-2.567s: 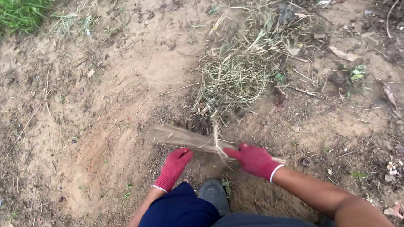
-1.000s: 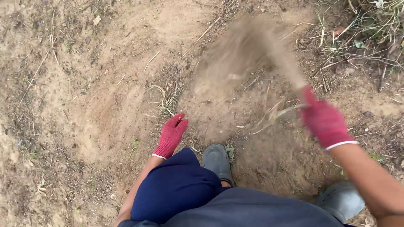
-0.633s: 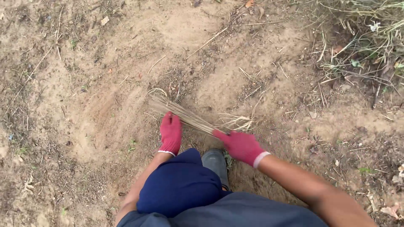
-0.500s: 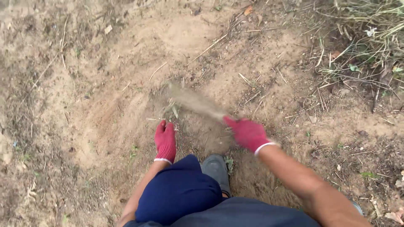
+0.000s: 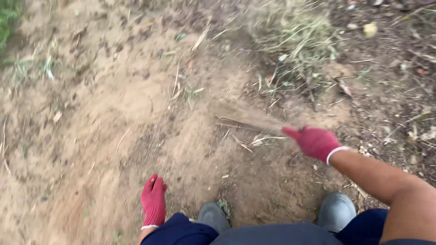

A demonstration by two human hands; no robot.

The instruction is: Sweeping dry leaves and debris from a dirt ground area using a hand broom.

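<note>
Bare sandy ground [image 5: 113, 113], dry grass pile [image 5: 295, 36] beyond.

No packages, labels, signs or screens, only bare sandy ground

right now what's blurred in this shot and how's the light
Head view: the broom in the right hand is smeared by motion, and the grass pile beyond is soft; the left hand and nearby soil stay fairly sharp; light is flat, without hard shadows or glare.
</note>
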